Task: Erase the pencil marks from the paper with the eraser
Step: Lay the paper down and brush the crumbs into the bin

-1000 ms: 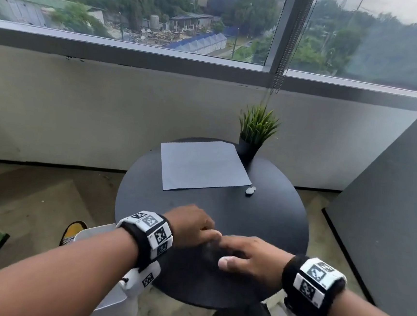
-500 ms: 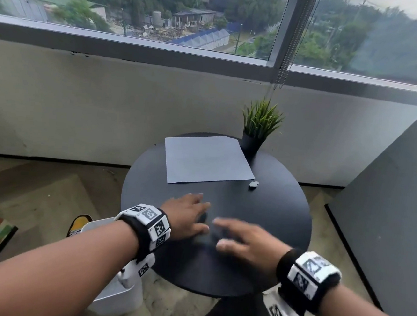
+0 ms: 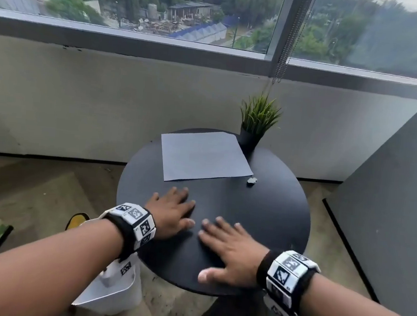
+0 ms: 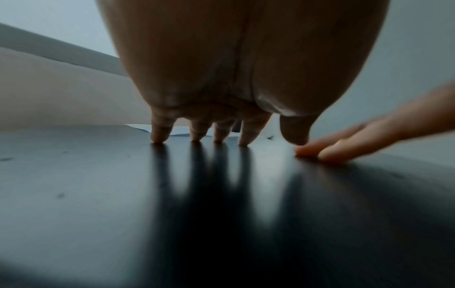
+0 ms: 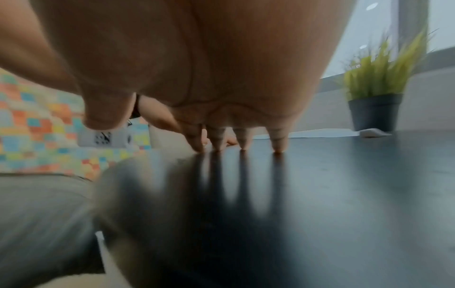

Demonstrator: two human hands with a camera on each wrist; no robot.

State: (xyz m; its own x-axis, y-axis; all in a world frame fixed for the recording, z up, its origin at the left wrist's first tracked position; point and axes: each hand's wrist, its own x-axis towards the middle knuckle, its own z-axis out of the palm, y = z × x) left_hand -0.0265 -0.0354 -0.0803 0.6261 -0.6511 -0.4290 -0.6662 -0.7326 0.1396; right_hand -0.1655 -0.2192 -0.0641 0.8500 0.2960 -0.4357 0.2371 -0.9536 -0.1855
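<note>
A white sheet of paper (image 3: 203,156) lies on the far half of a round black table (image 3: 273,214), with faint pencil marks near its middle. A small pale eraser (image 3: 251,181) sits on the table just off the paper's near right corner, also seen low in the right wrist view as the eraser (image 5: 374,132). My left hand (image 3: 172,211) lies flat on the table below the paper, its fingertips (image 4: 157,139) touching the top. My right hand (image 3: 230,245) lies flat beside it with fingers spread, fingertips (image 5: 279,149) on the table. Both hands hold nothing.
A potted green plant (image 3: 257,123) stands at the table's far edge, right beside the paper's far right corner. A white bin (image 3: 112,298) stands on the floor under my left forearm. A grey partition (image 3: 386,211) rises on the right, a window wall behind.
Both hands have spread from touching, partly curled, to flat with straight fingers; the left slid forward towards the paper and they moved slightly apart. Paper and eraser have not moved.
</note>
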